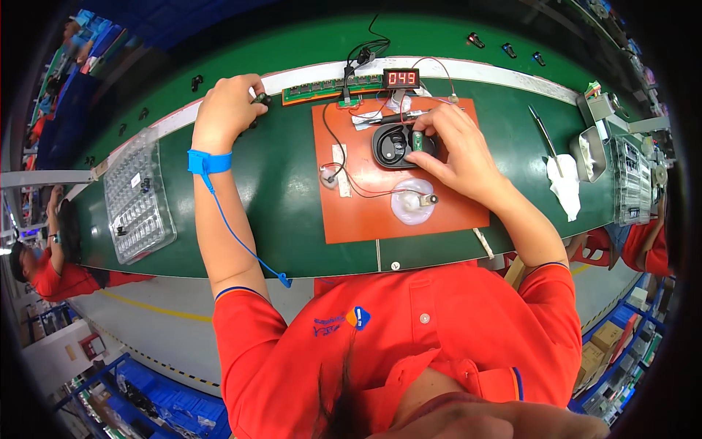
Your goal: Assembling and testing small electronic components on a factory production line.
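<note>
My left hand (228, 108), with a blue wrist strap (210, 162), is over the far left of the bench. Its thumb and fingers pinch a small dark part with a bit of green (261, 98). On the orange mat (344, 223) lies a black earbud charging case (384, 155), its moulded hollows facing up. My right hand (462, 152) reaches over the case's right side. Between its thumb and forefinger is a small part with a green circuit board (417, 141). The fingers hide part of the case.
Behind the mat are a red digit display (401, 78) and a long green circuit board (314, 94) with cables. A clear plastic tray (139, 197) is at left. Tweezers (542, 128), a white cloth (564, 186) and a metal dish (589, 154) are at right. Small dark parts (508, 50) dot the green belt beyond.
</note>
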Demonstrator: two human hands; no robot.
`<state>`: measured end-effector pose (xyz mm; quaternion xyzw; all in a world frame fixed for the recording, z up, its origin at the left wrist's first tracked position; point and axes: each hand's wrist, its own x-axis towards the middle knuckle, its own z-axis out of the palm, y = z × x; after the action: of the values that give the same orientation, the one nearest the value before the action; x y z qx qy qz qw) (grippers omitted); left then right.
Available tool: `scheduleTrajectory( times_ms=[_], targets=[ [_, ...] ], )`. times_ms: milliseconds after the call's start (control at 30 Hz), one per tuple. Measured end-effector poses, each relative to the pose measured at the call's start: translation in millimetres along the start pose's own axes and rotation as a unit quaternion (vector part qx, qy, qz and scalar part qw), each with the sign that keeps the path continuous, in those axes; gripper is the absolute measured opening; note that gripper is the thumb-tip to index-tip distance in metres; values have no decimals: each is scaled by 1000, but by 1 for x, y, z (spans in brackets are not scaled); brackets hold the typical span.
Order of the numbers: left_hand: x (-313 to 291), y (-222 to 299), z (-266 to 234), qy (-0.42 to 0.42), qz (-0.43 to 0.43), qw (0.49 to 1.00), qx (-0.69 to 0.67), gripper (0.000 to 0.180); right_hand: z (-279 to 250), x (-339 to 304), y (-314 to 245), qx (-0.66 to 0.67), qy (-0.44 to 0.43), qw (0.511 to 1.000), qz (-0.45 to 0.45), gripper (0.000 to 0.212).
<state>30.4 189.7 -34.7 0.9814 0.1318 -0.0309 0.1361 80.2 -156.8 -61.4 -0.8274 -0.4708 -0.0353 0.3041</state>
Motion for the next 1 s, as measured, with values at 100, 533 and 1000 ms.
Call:
scheduleTrajectory(
  times_ms=[100,533,1000],
  targets=[
    [-5,4,2,112,73,990,-35,27,1,-10,-4,87,1,995,40,30],
    [-14,96,35,-76,161,879,-442,27,-5,-60,-10,38,7,993,-111,25],
    [-34,130,52,-147,156,826,-521,25,-24,22,92,-50,171,984,10,18]
  ],
)
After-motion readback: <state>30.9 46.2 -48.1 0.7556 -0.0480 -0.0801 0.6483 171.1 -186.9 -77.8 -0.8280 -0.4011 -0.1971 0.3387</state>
